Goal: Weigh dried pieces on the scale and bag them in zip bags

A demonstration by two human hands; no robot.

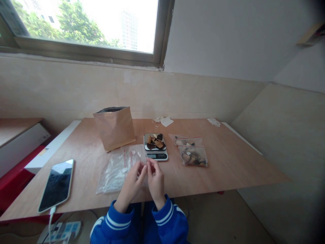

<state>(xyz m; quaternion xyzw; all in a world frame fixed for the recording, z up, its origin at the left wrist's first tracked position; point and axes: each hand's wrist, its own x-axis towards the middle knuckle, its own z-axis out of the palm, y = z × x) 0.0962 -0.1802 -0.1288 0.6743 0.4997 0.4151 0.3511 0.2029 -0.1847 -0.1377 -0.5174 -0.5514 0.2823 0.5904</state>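
Observation:
My left hand (134, 178) and my right hand (155, 174) meet in front of the scale, fingertips pinched together. Between them is a clear plastic zip bag (141, 154), partly covered by my fingers. More flat clear zip bags (111, 178) lie in a pile just left of my left hand. Beyond my hands stands a small digital kitchen scale (164, 156) with a lit display. Dried brown and dark pieces (155, 142), perhaps sliced mushrooms, are heaped on its plate. To its right lie two zip bags (194, 157) filled with similar dried pieces.
An open brown paper pouch (115, 130) stands behind the clear bags. A phone (57, 184) on a white cable lies at the left of the wooden table (228, 169). White paper scraps (166, 121) and a crumpled tissue (214, 122) rest along the back edge by the wall.

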